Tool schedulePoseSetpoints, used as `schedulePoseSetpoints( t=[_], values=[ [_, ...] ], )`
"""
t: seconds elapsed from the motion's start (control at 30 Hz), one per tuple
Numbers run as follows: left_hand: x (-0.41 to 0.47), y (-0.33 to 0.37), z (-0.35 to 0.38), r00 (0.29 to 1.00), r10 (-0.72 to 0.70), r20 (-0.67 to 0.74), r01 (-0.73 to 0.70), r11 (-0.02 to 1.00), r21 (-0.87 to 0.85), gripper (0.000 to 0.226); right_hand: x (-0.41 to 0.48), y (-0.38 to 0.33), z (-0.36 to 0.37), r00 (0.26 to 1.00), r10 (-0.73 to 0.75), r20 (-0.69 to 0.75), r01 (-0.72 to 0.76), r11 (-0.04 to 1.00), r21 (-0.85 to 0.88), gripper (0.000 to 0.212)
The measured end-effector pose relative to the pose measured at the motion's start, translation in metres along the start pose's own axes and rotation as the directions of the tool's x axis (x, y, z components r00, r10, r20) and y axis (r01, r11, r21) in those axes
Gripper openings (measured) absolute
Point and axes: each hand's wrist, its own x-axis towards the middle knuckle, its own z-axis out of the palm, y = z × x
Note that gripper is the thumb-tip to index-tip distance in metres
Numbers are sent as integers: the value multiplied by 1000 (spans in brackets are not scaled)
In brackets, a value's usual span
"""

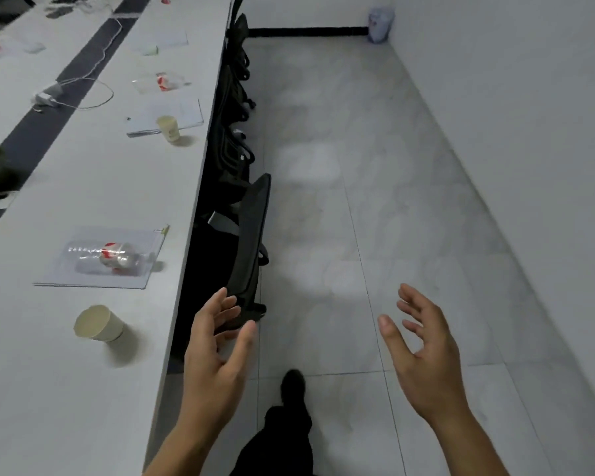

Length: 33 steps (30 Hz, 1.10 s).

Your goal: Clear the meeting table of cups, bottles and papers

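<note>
A long white meeting table (93,187) runs along the left. On it near me stands a paper cup (98,323). Beyond it a clear plastic bottle (112,257) with a red label lies on a sheet of paper (66,276). Farther off, a second paper cup (169,128) stands on more papers (186,115), and another clear bottle (162,81) lies past that. My left hand (217,352) hangs open beside the table edge, empty. My right hand (423,355) is open over the floor, empty too.
Black office chairs (248,235) are pushed in along the table's right side. A white cable and charger (49,96) lie near the table's dark middle strip. A bag (380,24) stands in the far corner by the right wall (529,115). The tiled aisle (340,201) lies between.
</note>
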Motion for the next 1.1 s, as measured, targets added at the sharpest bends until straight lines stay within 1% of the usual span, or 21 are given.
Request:
schedulePoseSetpoints(
  t=[0.1, 0.2, 0.33, 0.5, 0.6, 0.73, 0.8, 0.87, 0.97, 1.1],
  values=[
    [74, -19, 43, 998, -44, -38, 43, 999, -12, 56, 94, 11, 20, 999, -7, 36, 8, 1000, -21, 53],
    [161, -27, 79, 997, -76, -28, 75, 997, -24, 56, 186, 9, 39, 998, 18, 63, -15, 999, -46, 54],
    [287, -4, 114, 998, -49, -33, 49, 999, -17, 55, 306, -19, 52, 996, 20, 85, -15, 998, -62, 51],
    [419, 13, 147, 997, -38, -62, 37, 999, -22, 54, 446, -42, 81, 993, -5, 119, 13, 998, -64, 54],
    [487, 5, 164, 992, -42, -123, 43, 999, 5, 55, 530, -41, 113, 982, -17, 190, 28, 998, -56, 51],
    [584, -17, 189, 958, -116, -263, 128, 991, 30, 55, 661, -37, 169, 946, -47, 320, 66, 997, -47, 52],
    [630, -15, 195, 924, -169, -344, 186, 982, 19, 55, 724, -49, 199, 911, -83, 403, 104, 994, -30, 53],
    [672, -6, 194, 885, -186, -428, 211, 978, 10, 55, 783, -71, 233, 858, -146, 492, 168, 986, -2, 52],
    [726, 3, 185, 809, -208, -549, 257, 966, 13, 52, 855, -113, 291, 747, -216, 629, 264, 964, 18, 51],
    [778, -8, 167, 682, -241, -690, 326, 945, -8, 50, 916, -154, 371, 585, -264, 767, 349, 935, 55, 51]
  ],
)
